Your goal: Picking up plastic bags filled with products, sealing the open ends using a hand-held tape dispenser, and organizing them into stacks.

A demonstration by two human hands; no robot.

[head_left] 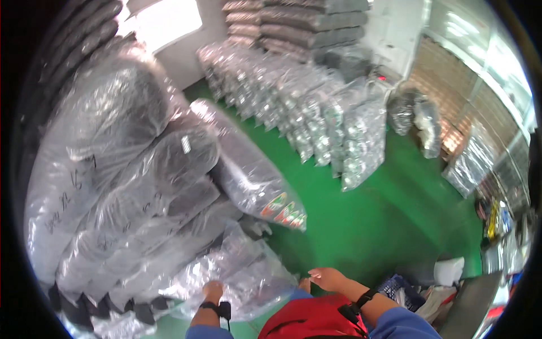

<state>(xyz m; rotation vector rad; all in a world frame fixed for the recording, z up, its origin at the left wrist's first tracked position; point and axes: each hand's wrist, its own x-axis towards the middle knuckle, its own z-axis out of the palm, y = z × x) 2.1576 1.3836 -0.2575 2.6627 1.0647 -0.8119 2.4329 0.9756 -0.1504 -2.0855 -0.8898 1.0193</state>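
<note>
My left hand (213, 291) is low in the view against a crumpled clear plastic bag (251, 279), its fingers bent out of sight, so I cannot tell whether it grips the plastic. To its right, my right hand (327, 278) is held open, fingers loosely bent and empty, near that bag's edge. A large pile of plastic-wrapped, grey-filled bags (113, 186) fills the left side. One long bag (248, 175) with coloured labels leans out from the pile. A red item (307, 319) is at my body between my forearms.
Green floor (384, 220) runs between the pile and a row of upright silvery bags (361, 135), with stacked bags (305, 28) behind. At right are dark bundles (403, 113), a leaning wrapped panel (468, 161), a brown wall (440, 73), a blue basket (398, 291) and assorted items (497, 226).
</note>
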